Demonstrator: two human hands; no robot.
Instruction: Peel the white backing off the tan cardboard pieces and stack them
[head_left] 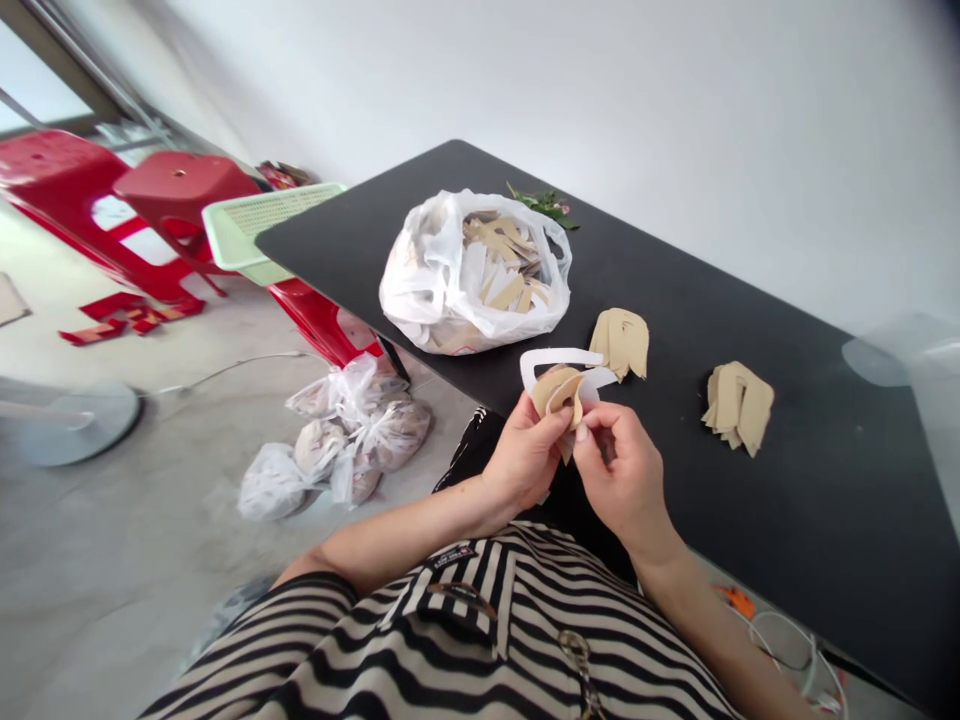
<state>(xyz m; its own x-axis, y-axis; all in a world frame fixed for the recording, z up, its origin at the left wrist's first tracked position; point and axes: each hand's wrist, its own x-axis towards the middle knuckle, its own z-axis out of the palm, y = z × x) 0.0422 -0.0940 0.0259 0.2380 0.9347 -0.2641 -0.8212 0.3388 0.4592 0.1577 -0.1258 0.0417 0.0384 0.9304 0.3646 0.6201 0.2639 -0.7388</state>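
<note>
My left hand is closed around a few curved cardboard cutouts, tan on one face and white on the other. The fingers of my right hand pinch the right edge of the same cutouts. A white U-shaped strip sticks out above them. Just beyond lies a stack of tan cutouts, and a second stack rests farther right. Behind my hands stands a white plastic bag, open at the top and full of loose cutouts.
The black table runs along a white wall. A leafy sprig lies behind the bag. Several tied plastic bags sit on the floor at left, near red stools, a pale green basket and a round grey base.
</note>
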